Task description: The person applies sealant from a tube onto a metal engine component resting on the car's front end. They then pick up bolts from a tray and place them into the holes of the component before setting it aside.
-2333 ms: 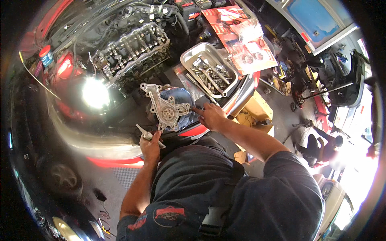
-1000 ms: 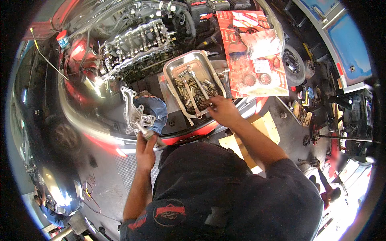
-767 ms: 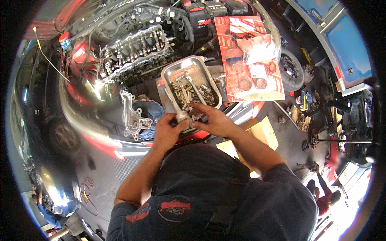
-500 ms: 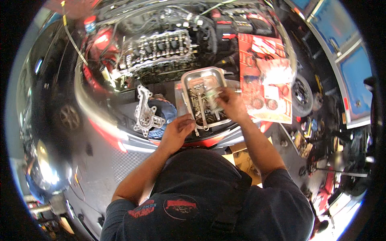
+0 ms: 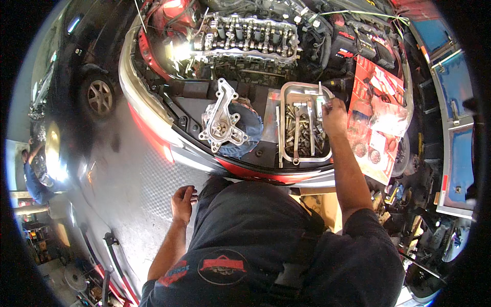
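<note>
My right hand (image 5: 335, 115) is closed on a pale tube (image 5: 321, 101) at the upper right edge of a metal tray (image 5: 283, 128) full of bolts, sockets and wrenches (image 5: 296, 137). My left hand (image 5: 183, 203) hangs beside my body, empty, fingers loosely curled and apart. A cast aluminium housing (image 5: 220, 125) lies on a blue cloth (image 5: 248, 146) at the car's front edge, left of the tray.
The open engine (image 5: 245, 38) and battery (image 5: 348, 43) are above. Red-printed packaging (image 5: 368, 138) lies right of the tray. A cardboard box (image 5: 327, 204) is below the bumper (image 5: 276, 178); blue panels (image 5: 455, 169) stand right. Another person (image 5: 36, 174) works far left.
My left hand has left the tray and dropped to my side. My right hand has carried the tube to the tray's upper right. The view has swung, so the scene sits differently.
</note>
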A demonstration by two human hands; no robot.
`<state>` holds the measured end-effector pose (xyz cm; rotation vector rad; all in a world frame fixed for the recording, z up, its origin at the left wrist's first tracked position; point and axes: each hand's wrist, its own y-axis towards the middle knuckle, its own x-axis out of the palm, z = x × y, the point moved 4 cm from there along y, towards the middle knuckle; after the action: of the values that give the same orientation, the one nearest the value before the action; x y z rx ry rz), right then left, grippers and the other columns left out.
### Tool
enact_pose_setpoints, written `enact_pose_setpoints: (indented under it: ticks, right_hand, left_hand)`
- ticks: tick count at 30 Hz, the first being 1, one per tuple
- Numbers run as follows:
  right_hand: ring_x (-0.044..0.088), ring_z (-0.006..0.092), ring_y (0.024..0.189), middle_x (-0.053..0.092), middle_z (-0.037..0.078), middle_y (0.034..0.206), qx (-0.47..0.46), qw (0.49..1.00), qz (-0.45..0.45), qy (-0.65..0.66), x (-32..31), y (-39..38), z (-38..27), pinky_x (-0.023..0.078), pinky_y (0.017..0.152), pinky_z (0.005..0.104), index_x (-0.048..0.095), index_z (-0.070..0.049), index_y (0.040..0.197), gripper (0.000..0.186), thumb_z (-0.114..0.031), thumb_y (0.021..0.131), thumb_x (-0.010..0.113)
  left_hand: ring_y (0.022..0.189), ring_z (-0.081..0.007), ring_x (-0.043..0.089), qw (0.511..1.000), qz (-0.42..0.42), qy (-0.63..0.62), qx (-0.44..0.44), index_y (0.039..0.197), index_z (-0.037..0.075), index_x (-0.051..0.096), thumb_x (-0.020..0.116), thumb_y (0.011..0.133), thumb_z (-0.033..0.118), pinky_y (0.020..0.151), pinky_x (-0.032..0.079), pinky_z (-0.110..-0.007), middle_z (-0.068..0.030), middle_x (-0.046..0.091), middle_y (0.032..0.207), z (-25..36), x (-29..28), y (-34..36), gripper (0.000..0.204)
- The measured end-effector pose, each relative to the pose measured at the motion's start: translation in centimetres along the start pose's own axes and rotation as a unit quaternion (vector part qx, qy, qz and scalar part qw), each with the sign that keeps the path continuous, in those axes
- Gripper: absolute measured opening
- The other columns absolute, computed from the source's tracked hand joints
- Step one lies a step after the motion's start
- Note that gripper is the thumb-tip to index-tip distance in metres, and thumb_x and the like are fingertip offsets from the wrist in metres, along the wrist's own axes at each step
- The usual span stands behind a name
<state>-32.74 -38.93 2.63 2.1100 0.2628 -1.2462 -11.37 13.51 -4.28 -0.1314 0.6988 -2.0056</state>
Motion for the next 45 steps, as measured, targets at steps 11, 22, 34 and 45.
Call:
enact_pose_setpoints:
  ticks: [11,22,34,45]
  right_hand:
    - [0.063,0.0174,0.102,0.064,0.009,0.11,0.128,0.824,-0.378,0.402,3.5,-13.1,-18.1,0.051,0.089,0.0303,0.042,-0.003,0.137,0.052,0.002,0.089,0.062]
    - [0.061,0.0155,0.105,0.066,0.005,0.113,0.35,0.71,-0.166,0.588,9.2,-18.1,-24.3,0.047,0.096,0.032,0.055,-0.004,0.127,0.042,0.004,0.088,0.066]
    - [0.055,0.0229,0.123,0.057,0.009,0.133,0.209,0.841,-0.135,0.481,0.2,-14.9,-31.6,0.044,0.104,0.0385,0.041,-0.004,0.143,0.073,0.01,0.078,0.074]
    - [0.052,0.0249,0.124,0.054,0.013,0.133,0.317,0.721,-0.124,0.603,6.6,-11.6,-39.4,0.043,0.105,0.0389,0.035,0.0,0.142,0.076,-0.002,0.079,0.078]
  left_hand:
    - [0.108,-0.0274,0.06,0.834,-0.127,0.312,0.436,0.124,0.009,0.061,0.075,0.079,0.006,0.094,0.048,-0.035,-0.01,0.063,0.117,17.1,3.4,14.2,0.047]
    - [0.137,-0.0392,0.033,0.607,-0.377,0.4,0.574,0.141,0.007,0.046,0.086,0.061,0.037,0.113,0.025,-0.052,-0.0197,0.04,0.145,19.7,10.1,21.0,0.095]
    - [0.133,-0.0385,0.043,0.668,-0.497,0.109,0.543,0.143,-0.002,0.041,0.088,0.061,0.027,0.111,0.034,-0.045,-0.0221,0.044,0.145,25.0,5.2,18.6,0.098]
    - [0.125,-0.0371,0.05,0.792,-0.445,0.0,0.417,0.133,-0.003,0.044,0.088,0.067,0.036,0.106,0.038,-0.042,-0.0238,0.052,0.129,28.2,-0.6,20.0,0.088]
